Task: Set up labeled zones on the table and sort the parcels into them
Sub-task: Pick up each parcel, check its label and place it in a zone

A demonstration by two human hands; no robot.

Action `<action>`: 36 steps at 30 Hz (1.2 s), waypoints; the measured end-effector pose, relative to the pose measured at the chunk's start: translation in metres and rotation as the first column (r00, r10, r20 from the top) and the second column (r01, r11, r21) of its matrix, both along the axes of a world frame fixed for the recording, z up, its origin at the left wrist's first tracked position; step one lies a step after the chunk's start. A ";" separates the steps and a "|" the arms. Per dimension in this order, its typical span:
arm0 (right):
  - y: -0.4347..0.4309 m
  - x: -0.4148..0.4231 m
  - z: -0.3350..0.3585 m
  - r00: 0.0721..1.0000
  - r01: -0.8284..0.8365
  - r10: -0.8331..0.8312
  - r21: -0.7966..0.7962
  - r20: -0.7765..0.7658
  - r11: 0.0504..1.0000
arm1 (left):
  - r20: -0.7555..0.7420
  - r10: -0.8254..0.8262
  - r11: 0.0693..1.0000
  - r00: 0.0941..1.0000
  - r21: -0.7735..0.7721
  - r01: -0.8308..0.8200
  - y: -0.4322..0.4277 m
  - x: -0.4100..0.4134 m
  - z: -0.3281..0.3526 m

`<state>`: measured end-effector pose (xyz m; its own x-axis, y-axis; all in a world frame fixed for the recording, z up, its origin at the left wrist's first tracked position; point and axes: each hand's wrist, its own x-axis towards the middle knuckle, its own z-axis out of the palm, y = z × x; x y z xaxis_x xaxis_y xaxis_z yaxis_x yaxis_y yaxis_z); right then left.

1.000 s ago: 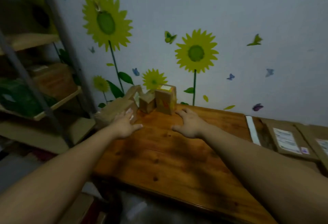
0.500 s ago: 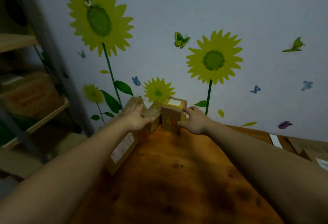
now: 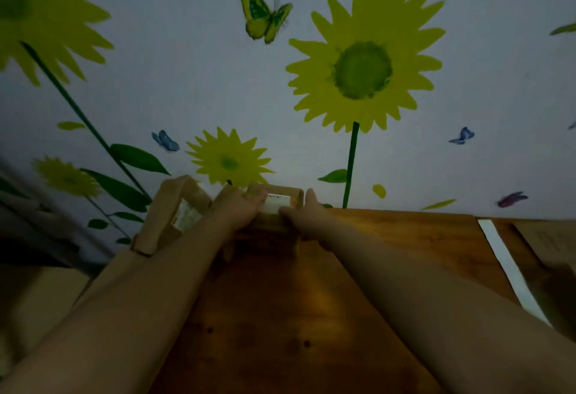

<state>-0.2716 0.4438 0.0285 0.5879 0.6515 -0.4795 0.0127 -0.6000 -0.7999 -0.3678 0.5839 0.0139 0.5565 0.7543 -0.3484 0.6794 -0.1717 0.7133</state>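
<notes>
Because the small brown cardboard parcel with a white label on top sits at the far edge of the table, near the wall, it is best lifted straight up with even pressure from both sides before being drawn back, so that the neighbouring box is not knocked. The label should probably be kept uncovered, so that the right zone can be read from it.

The parcel is clasped between both hands. The left hand is curled over its top left edge, fingers lying across one end of the label. The right hand is pressed to the right side, thumb raised against the far corner, fingers folded along the front.

Just to the left, partly behind the left wrist, a longer tan cardboard box is seen tilted. Everything is borne by an orange-brown wooden table. Well to the right, a white strip of tape is laid across the wood, presumably marking a zone boundary, with a flat brown parcel beyond it. Yellow sunflower stickers are seen on the pale wall behind.
</notes>
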 end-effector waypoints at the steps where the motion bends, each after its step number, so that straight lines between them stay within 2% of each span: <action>1: -0.004 -0.003 -0.001 0.998 0.032 -0.032 0.002 -0.052 0.999 | 0.018 0.029 0.998 0.999 -0.053 -0.028 0.005 -0.001 -0.012; 3: -0.013 -0.010 -0.001 0.993 0.072 -0.071 0.008 -0.094 0.997 | 0.028 0.096 0.979 0.995 -0.181 -0.089 -0.015 -0.012 0.004; 5: -0.024 -0.020 0.003 0.993 0.108 -0.108 0.019 -0.038 0.994 | 0.076 0.088 0.967 0.993 -0.247 -0.067 -0.047 -0.025 0.032; 9: -0.051 -0.049 0.018 0.981 0.175 -0.183 0.103 0.071 0.979 | 0.263 0.113 0.963 0.958 -0.265 -0.041 -0.083 -0.053 0.047; 12: -0.077 -0.083 0.031 0.975 0.182 -0.202 0.195 0.089 0.964 | 0.306 0.096 0.944 0.947 -0.330 0.011 -0.102 -0.088 0.056; 16: -0.110 -0.138 0.051 0.952 0.172 -0.237 0.304 0.194 0.937 | 0.440 0.036 0.943 0.897 -0.312 0.115 -0.123 -0.143 0.070; 21: -0.151 -0.199 0.075 0.946 0.128 -0.252 0.476 0.206 0.870 | 0.666 -0.003 0.960 0.746 -0.207 0.189 -0.153 -0.198 0.092; 26: -0.183 -0.232 0.100 0.888 0.089 -0.299 0.508 0.349 0.857 | 0.713 -0.087 0.972 0.696 -0.091 0.215 -0.186 -0.228 0.115; 30: -0.223 -0.240 0.119 0.898 0.068 -0.306 0.588 0.315 0.806 | 0.740 -0.178 0.967 0.649 0.008 0.256 -0.225 -0.232 0.131; 36: -0.319 -0.231 0.136 0.859 0.131 -0.407 0.634 0.312 0.762 | 0.786 -0.245 0.922 0.568 0.009 0.386 -0.311 -0.202 0.146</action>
